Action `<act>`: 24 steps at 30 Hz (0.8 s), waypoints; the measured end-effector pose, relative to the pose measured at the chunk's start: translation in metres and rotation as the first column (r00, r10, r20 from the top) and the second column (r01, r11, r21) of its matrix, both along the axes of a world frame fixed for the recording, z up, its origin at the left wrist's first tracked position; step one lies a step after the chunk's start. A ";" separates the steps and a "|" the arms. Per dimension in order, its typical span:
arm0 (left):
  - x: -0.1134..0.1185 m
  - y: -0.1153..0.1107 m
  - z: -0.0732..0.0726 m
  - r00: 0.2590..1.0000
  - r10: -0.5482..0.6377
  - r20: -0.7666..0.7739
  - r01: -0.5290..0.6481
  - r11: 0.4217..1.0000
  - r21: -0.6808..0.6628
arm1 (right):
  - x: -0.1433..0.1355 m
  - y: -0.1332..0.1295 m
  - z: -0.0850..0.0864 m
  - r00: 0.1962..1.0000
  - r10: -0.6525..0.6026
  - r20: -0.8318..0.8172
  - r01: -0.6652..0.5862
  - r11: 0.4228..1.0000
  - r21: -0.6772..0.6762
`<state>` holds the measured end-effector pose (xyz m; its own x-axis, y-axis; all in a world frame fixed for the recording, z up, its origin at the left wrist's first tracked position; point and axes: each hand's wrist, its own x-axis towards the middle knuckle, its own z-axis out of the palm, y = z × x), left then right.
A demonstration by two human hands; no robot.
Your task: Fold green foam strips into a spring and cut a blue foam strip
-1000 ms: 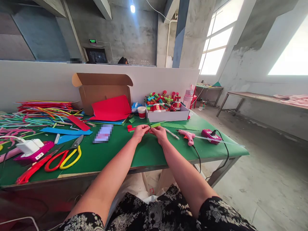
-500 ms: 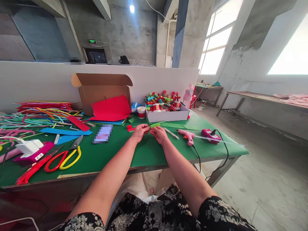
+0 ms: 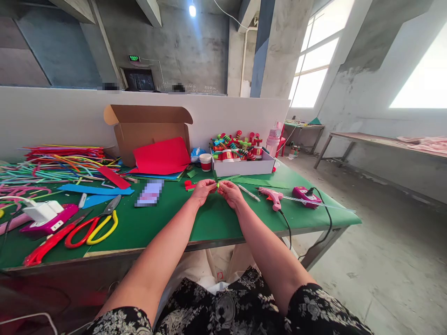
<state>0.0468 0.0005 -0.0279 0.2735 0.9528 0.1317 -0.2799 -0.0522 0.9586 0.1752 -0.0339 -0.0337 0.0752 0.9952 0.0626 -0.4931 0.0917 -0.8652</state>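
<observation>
My left hand (image 3: 203, 191) and my right hand (image 3: 231, 193) meet above the middle of the green table, fingertips closed in a pinch. Between them is a green paper strip (image 3: 215, 177), one dark end standing up and a small bright green bit showing at the fingertips. How it is folded or rolled is hidden by my fingers. Small red pieces (image 3: 189, 185) lie just beyond my left hand. Past my right hand lie flat green paper strips (image 3: 260, 182), a thin white pen-like stick (image 3: 248, 193) and a pink glue gun (image 3: 272, 197).
Scissors (image 3: 106, 218) with red and yellow handles, a blurred phone (image 3: 149, 193) and a pile of pipe cleaners (image 3: 63, 160) are on the left. A white box (image 3: 244, 167) of colourful figures, paper cups (image 3: 206, 162) and a cardboard box (image 3: 150, 118) stand behind. The glue gun's cord hangs over the front edge.
The bright green length that stretched rightward over my right fingers now shows only as a small bit at the fingertips. Both hands stay in nearly the same place.
</observation>
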 end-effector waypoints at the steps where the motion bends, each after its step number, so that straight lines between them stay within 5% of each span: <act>1: 0.000 0.000 0.000 1.000 -0.001 -0.009 0.001 1.000 0.006 | 0.000 0.000 0.000 1.000 -0.003 0.004 0.003 1.000 0.004; 24: -0.001 0.015 -0.013 0.998 0.052 -0.035 -0.052 0.999 -0.002 | -0.004 0.003 -0.002 0.980 -0.150 0.128 0.146 0.988 0.043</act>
